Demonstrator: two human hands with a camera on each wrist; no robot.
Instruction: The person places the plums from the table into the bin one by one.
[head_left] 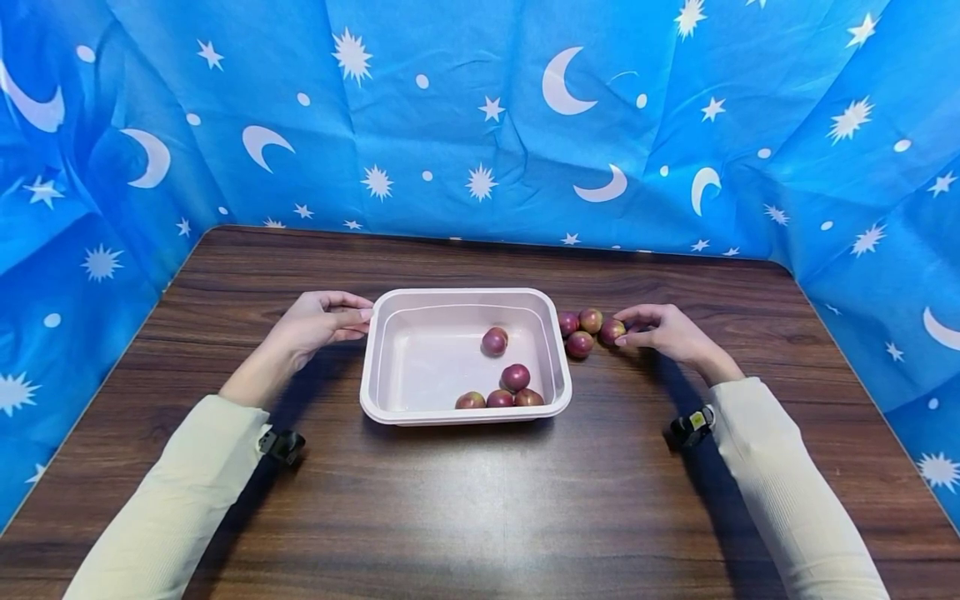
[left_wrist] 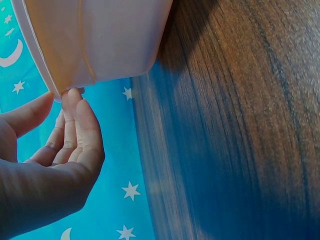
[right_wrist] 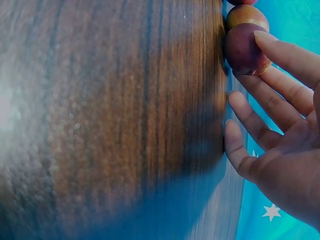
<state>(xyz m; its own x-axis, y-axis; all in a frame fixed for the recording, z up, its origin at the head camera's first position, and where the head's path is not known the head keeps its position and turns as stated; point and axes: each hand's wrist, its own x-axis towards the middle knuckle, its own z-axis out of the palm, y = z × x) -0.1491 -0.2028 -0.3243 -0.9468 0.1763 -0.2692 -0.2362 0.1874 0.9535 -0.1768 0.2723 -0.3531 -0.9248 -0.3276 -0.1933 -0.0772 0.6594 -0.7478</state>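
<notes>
A pale pink-white plastic basin [head_left: 427, 358] stands on the table with several reddish-purple plums [head_left: 515, 377] inside, mostly toward its right and near side. My left hand [head_left: 318, 325] pinches the basin's left rim, thumb on the outer lip and fingertips beneath it in the left wrist view. To the right of the basin, my right hand [head_left: 663, 331] holds a plum [right_wrist: 246, 50] between thumb and fingers, at table level. Three other plums [head_left: 580, 344] lie between that plum and the basin's right wall, close together. The ring and little fingers of the right hand are clear of the fruit.
The dark wood-grain table [head_left: 465, 517] extends around the basin. A blue curtain [head_left: 465, 125] with white moons and stars hangs behind the table and along both sides. Black wrist cameras [head_left: 281, 447] sit at both cuffs, close above the tabletop.
</notes>
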